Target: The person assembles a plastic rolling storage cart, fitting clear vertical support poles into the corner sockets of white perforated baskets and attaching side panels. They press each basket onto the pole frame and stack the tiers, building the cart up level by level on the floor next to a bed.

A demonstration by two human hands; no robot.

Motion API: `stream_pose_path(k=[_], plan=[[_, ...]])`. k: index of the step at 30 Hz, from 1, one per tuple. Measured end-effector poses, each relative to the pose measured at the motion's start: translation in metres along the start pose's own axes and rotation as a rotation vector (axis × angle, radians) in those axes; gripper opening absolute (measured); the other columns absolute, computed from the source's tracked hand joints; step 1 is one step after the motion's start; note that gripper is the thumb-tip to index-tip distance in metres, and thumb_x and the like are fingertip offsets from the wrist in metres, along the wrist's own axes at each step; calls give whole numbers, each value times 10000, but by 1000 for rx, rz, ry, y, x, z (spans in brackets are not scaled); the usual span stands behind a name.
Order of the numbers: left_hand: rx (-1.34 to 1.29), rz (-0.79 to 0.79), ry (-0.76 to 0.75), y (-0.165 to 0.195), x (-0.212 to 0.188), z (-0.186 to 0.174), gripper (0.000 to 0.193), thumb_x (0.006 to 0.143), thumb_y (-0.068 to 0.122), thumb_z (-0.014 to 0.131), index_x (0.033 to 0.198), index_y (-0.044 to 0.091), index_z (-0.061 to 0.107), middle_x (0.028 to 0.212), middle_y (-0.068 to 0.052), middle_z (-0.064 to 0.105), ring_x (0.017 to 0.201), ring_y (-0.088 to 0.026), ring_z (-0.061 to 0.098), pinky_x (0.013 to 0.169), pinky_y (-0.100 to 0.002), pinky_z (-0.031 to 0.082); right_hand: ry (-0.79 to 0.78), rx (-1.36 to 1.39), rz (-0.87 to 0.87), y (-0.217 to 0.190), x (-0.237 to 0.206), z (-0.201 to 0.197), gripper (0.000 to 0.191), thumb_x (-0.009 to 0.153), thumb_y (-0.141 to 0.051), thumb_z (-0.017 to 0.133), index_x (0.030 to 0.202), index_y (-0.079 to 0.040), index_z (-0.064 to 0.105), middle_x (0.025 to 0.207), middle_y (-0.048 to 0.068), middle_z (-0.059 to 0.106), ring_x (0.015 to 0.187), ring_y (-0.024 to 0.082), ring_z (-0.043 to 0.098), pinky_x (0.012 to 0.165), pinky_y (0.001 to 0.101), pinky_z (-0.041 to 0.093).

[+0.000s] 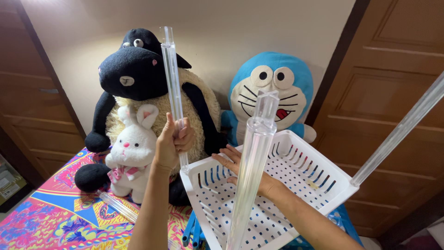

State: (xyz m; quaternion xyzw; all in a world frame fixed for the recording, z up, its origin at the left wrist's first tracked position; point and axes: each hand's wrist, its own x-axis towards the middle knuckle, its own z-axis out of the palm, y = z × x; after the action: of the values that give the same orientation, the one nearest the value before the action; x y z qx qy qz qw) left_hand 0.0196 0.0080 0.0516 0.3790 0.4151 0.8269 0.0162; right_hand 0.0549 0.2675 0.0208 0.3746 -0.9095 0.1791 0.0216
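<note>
While the left hand (172, 143) is clenching around a clear plastic pole (173, 88), its fingers are wrapping fully about the tube a little above the pole's lower end, which is meeting the far left corner of a white perforated shelf tray (296, 178). That pole is standing almost upright, leaning slightly, and its open top is rising in front of the black face of a large sheep plush toy (138, 74).

The right hand (247, 169) is lying inside the tray near its left rim, fingers spread loosely and resting on the slotted wall and floor; it is grasping nothing that can be made out, and a second clear pole (252, 171) close to the camera is partly hiding its palm. A third clear pole (400, 132) is sticking up and out from the tray's right corner toward the upper right edge of the view.

The tray is tilting, its near corner running out of the bottom of the view, and blue plastic parts (192, 231) are showing beneath its left edge. A small white rabbit plush (132, 153) is sitting against the sheep on the colourful patterned bedsheet (51, 213), and a blue cat plush (273, 92) is leaning against the wall behind the tray. Another clear tube (118, 206) is lying on the sheet just in front of the rabbit. Wooden doors (397, 83) are flanking the scene.
</note>
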Motion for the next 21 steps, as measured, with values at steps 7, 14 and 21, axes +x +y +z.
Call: stream_pose_path(k=[7, 14, 21], plan=[[374, 186, 409, -6, -7, 35, 574, 1025, 611, 342, 924, 102, 587, 613, 48, 440, 532, -70, 410, 500, -250, 357, 49, -77, -46, 6, 2, 6, 907, 857, -109, 720, 1605, -275, 233, 1660, 153, 253, 1562, 359, 146, 1228, 552, 178], [386, 203, 538, -23, -2, 29, 629, 1094, 594, 339, 716, 111, 478, 566, 60, 361, 473, -59, 305, 429, -243, 223, 69, -122, -73, 14, 3, 13, 915, 849, -110, 718, 1611, -264, 238, 1653, 161, 276, 1557, 378, 161, 1186, 633, 190], [21, -37, 90, -6, -3, 0, 650, 1072, 652, 274, 683, 142, 377, 542, 75, 275, 446, -52, 201, 398, -258, 154, 39, -133, -71, 16, 3, 9, 900, 856, -127, 711, 1609, -267, 236, 1649, 157, 282, 1551, 374, 189, 1183, 621, 231]])
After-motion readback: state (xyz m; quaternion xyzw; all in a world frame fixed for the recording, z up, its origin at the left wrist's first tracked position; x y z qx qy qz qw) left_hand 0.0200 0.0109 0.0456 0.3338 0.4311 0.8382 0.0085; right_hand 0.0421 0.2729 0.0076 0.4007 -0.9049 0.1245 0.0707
